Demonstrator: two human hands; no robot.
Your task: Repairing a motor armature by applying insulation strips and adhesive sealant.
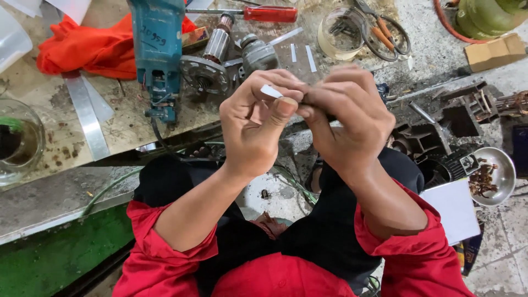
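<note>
My left hand [254,122] and my right hand [346,118] meet in the middle of the view, above my lap. Between the left thumb and fingers I pinch a small white strip [271,91]. My right hand closes on a dark, thin object [331,117] that is mostly hidden by the fingers; I cannot tell what it is. Both red sleeves reach up from the bottom of the picture.
A low workbench [126,126] holds a teal power-tool body [158,49], a motor armature [218,45], a grey metal housing [257,55], a red-handled screwdriver [269,14], an orange cloth [88,47] and metal strips. Black plastic parts [440,132] and a steel bowl [492,175] lie right.
</note>
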